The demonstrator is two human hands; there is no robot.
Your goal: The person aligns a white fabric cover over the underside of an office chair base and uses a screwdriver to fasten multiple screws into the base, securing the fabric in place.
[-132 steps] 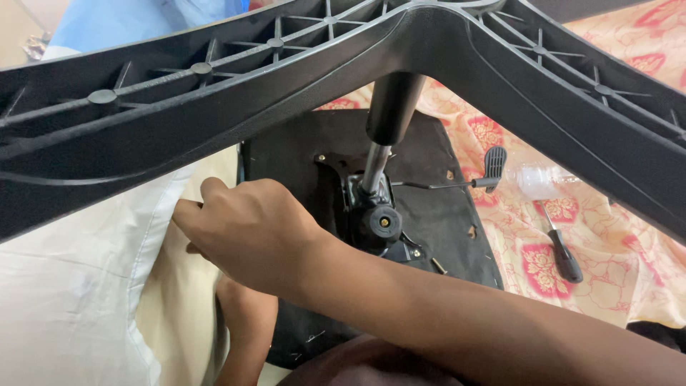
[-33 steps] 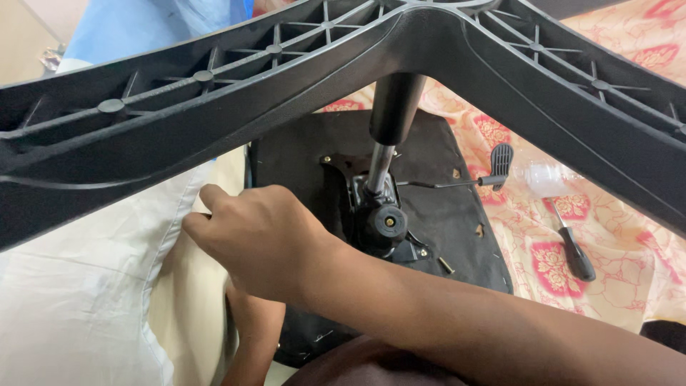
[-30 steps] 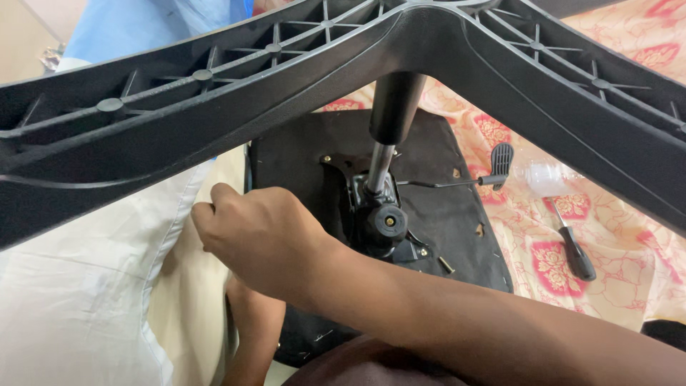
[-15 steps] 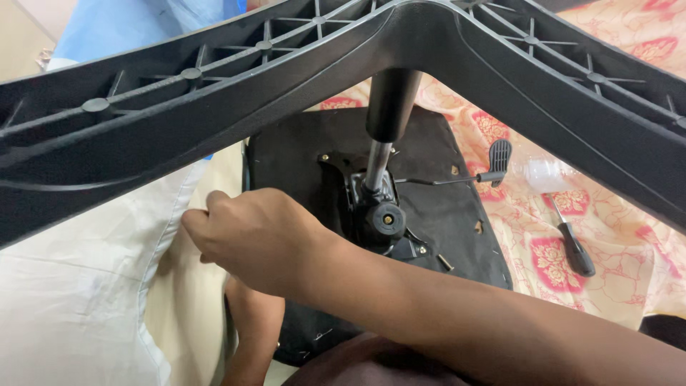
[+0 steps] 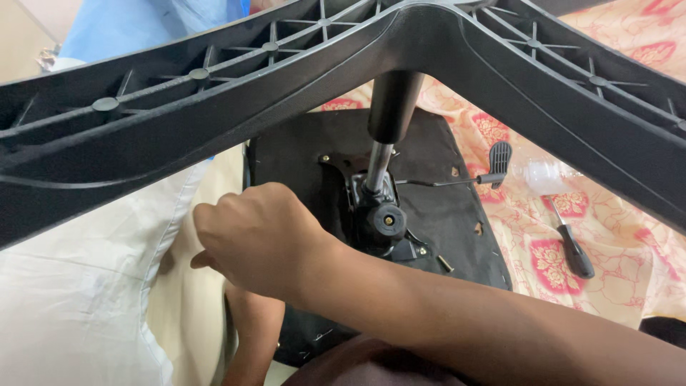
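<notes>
i see a bed (image 5: 643, 64) covered by a cream sheet with red and pink flower print. lying flat on it, the upturned black chair seat (image 5: 443, 186), underside up, its right edge over the floral sheet. just right of the seat a screwdriver with black handle (image 5: 572, 243) lies on the sheet, tip pointing up-left toward a small clear plastic bag (image 5: 543, 173), which is near the tip; touching or not, can't tell. left of the seat a white pillow (image 5: 78, 300) lies on the bed, a cream strip (image 5: 189, 300) between pillow and seat. blue cloth (image 5: 121, 28) at the top left; can't tell what it rests on.
</notes>
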